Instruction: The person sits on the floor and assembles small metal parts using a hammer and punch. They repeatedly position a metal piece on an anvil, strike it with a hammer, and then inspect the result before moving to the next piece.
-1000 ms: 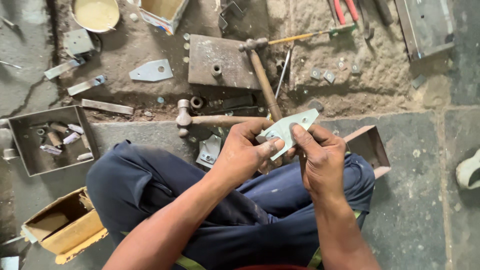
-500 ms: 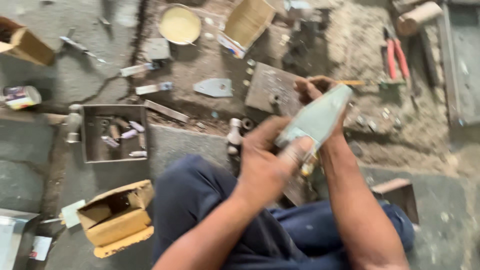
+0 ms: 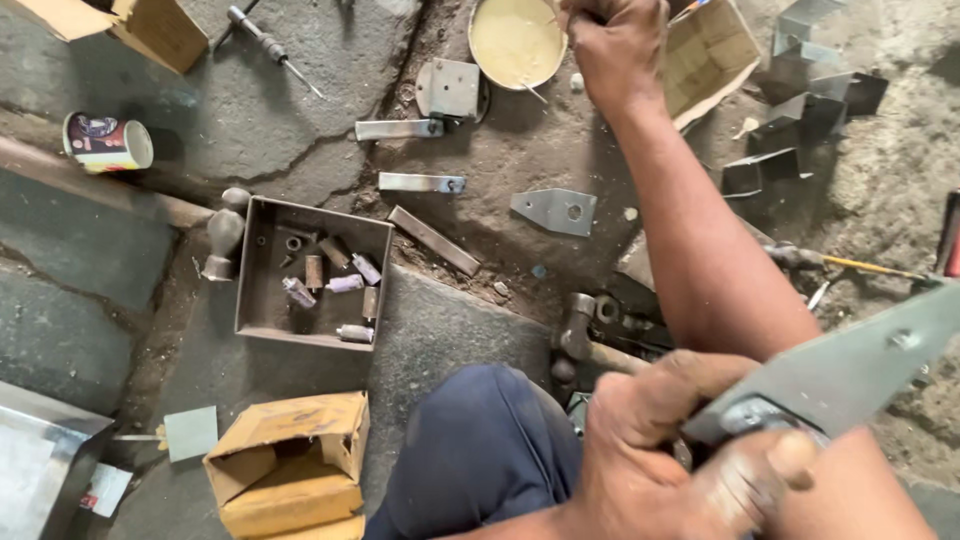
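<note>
Left hand [image 3: 680, 450] grips metal bracket [image 3: 850, 365]; right hand [image 3: 615, 45] far above

Left hand [image 3: 690, 450], at 5 o'clock, grips a grey metal bracket [image 3: 850, 365] that angles up toward 3 o'clock. Right hand [image 3: 615, 45], at 12 o'clock, is closed beside a round bowl of yellow paste [image 3: 515, 40] and a cardboard box [image 3: 710, 55]. A metal tray [image 3: 255, 300] holding small cylinders lies at 9 o'clock.
</note>
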